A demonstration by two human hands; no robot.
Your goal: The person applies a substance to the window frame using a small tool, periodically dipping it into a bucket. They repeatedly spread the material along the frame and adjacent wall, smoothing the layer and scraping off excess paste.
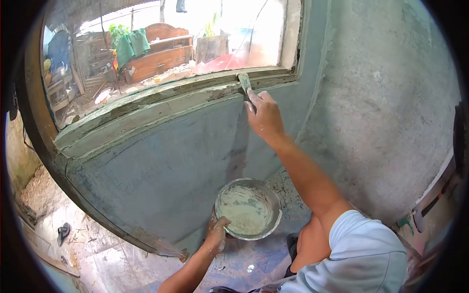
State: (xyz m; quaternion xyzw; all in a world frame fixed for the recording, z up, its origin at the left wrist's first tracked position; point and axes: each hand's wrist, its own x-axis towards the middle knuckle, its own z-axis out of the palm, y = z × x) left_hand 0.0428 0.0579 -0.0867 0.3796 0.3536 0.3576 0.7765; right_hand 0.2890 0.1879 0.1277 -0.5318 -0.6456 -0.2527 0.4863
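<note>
My right hand point(265, 113) grips a putty knife point(244, 82), its blade smeared with pale paste and pressed against the window sill point(195, 93). The sill and frame edge carry rough, uneven paste. Lower down, my left hand point(215, 232) holds a round metal bowl point(280, 215) by its left rim, thumb over the edge. Greyish-white paste point(244, 207) coats the inside of the bowl. Both hands have pale smears on the fingers. The right hand's fingers are wrapped round the knife handle, which is mostly hidden.
Below the sill is a grey plastered wall point(171, 161); a rough cement wall point(381, 107) rises on the right. Through the window glass show a wooden headboard point(161, 53) and a green cloth point(132, 47). A slipper point(63, 233) lies on the stained floor point(117, 263).
</note>
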